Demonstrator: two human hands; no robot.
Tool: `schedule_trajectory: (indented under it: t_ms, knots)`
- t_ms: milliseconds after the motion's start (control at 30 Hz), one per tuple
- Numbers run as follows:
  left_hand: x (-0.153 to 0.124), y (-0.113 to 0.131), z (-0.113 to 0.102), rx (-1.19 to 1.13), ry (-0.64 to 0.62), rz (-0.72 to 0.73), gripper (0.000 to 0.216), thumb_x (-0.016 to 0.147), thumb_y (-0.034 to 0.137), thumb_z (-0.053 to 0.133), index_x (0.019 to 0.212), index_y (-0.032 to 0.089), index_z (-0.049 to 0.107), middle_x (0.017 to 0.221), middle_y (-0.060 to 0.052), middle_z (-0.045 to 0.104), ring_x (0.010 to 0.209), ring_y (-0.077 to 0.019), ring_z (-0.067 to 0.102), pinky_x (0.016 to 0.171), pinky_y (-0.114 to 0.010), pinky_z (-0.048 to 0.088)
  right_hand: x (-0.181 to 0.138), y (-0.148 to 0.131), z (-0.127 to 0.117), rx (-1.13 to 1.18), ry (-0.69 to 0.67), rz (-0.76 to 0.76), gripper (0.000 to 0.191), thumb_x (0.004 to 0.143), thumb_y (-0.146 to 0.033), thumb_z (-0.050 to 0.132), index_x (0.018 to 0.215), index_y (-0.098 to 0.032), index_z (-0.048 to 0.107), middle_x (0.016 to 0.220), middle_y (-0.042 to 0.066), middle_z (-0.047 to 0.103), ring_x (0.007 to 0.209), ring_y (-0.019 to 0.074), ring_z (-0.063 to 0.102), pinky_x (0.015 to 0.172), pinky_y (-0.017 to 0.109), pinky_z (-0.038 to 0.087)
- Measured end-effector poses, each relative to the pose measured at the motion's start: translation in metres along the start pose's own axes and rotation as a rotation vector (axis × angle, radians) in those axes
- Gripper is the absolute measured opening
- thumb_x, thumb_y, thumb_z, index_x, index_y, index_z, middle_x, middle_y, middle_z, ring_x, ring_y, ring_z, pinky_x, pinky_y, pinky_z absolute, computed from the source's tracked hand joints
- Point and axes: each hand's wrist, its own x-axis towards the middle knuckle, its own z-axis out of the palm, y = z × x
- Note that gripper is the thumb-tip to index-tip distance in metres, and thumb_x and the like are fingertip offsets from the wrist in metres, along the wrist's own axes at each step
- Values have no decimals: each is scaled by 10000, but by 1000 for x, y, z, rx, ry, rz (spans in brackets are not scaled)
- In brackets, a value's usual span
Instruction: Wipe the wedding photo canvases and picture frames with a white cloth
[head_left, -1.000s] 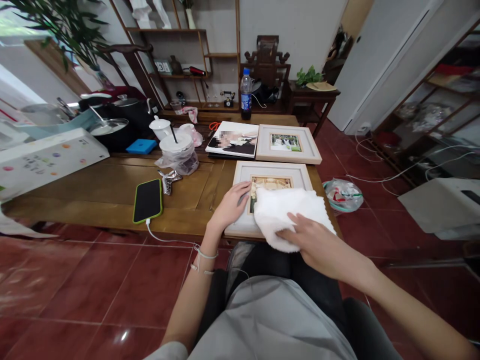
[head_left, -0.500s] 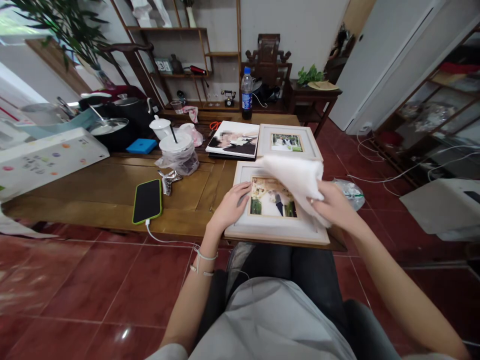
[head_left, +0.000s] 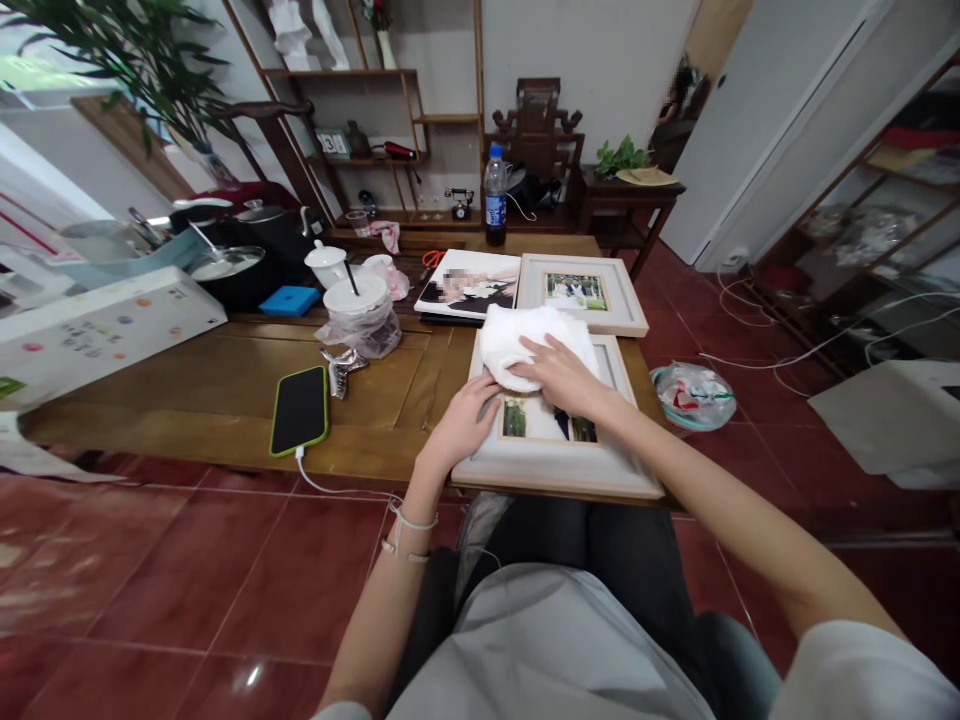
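Observation:
A light picture frame [head_left: 547, 470] lies flat at the table's front edge, with a wedding photo [head_left: 516, 418] in its middle. My right hand [head_left: 562, 372] presses a folded white cloth [head_left: 504, 340] onto the upper left of this frame, covering the top of the photo. On the frame's left side rests my left hand [head_left: 466, 418], its fingers stretched out and lying flat beside the cloth. Just behind lies a second light picture frame [head_left: 630, 312], with a smaller photo in it. Left of that is a white photo panel [head_left: 450, 298] on a dark base.
A phone [head_left: 300, 410] on a charging cable, a lidded cup with a straw [head_left: 358, 300] and a foil wrapper [head_left: 341, 372] lie to the left. A cola bottle [head_left: 495, 200] stands at the back. Right of the table is a plastic-lined bin [head_left: 694, 395].
My right hand has carried the cloth leftward from the frame's right side to its upper left. The left hand has stayed on the frame. The view has shifted slightly.

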Motion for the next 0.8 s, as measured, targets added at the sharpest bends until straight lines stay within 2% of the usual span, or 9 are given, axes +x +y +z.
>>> schedule_trajectory:
  t_ms: [233, 367, 400, 467, 500, 567, 633, 667, 800]
  knots:
    - [-1, -7, 3, -31, 12, -12, 325, 903, 202, 434, 1183, 153, 592, 1300, -108, 557, 1240, -225, 480, 1080, -438, 358, -68, 43, -15, -27, -130, 148, 685, 569, 86, 374, 1145, -198, 612, 1239, 104, 600, 1270, 252, 425, 1042, 495, 300]
    - [0, -8, 4, -47, 30, -28, 314, 891, 202, 454, 1157, 147, 613, 1284, -113, 571, 1224, -226, 499, 1075, -427, 369, -102, 43, -43, -57, -120, 424, 632, 655, 21, 390, 1229, -181, 556, 1078, 123, 674, 979, 292, 632, 815, 410, 493]
    - [0, -8, 4, -47, 35, -31, 310, 888, 202, 459, 1150, 150, 618, 1280, -110, 576, 1219, -227, 504, 1072, -429, 371, -107, 35, -49, -70, -80, 490, 603, 683, -4, 393, 1248, -155, 539, 1028, 139, 684, 908, 304, 652, 753, 404, 512]
    - [0, -8, 4, -46, 35, -35, 311, 883, 198, 463, 1147, 151, 620, 1273, -110, 581, 1214, -229, 509, 1068, -433, 373, -111, 8, -55, -92, 29, 541, 572, 697, -29, 407, 1250, -110, 532, 1032, 175, 673, 904, 333, 648, 745, 439, 522]
    - [1, -8, 4, -47, 33, -39, 317, 882, 193, 461, 1155, 146, 615, 1273, -113, 581, 1213, -229, 509, 1068, -433, 371, -110, -9, -54, -94, 88, 510, 574, 680, -19, 417, 1232, -108, 547, 1118, 190, 640, 983, 347, 621, 793, 462, 515]
    - [1, -7, 2, -59, 27, -45, 334, 872, 173, 462, 1173, 137, 604, 1272, -122, 580, 1211, -230, 510, 1069, -431, 367, -103, -48, -46, -47, 171, 325, 554, 652, 7, 428, 1155, -143, 602, 1329, 163, 512, 1210, 355, 473, 954, 519, 438]
    - [0, -6, 0, -91, 17, -34, 351, 839, 153, 502, 1173, 139, 605, 1270, -127, 579, 1202, -236, 517, 1059, -422, 376, -90, -85, -31, 49, 136, 160, 491, 728, 0, 409, 1122, -198, 626, 1400, 100, 448, 1317, 339, 336, 1029, 552, 369]
    - [0, -5, -2, -110, 11, -17, 362, 815, 144, 530, 1168, 146, 609, 1271, -125, 578, 1199, -240, 519, 1053, -416, 384, -82, -100, -24, 91, 97, 130, 463, 788, -25, 394, 1124, -241, 629, 1420, 60, 425, 1333, 326, 310, 1046, 542, 360]
    - [-1, -3, -6, -160, -5, 47, 440, 750, 120, 596, 1184, 189, 601, 1302, -106, 555, 1199, -253, 515, 1036, -405, 400, -59, -132, -1, 195, 44, 215, 371, 904, -158, 365, 930, -327, 694, 1405, -29, 440, 1326, 285, 332, 1097, 473, 335]
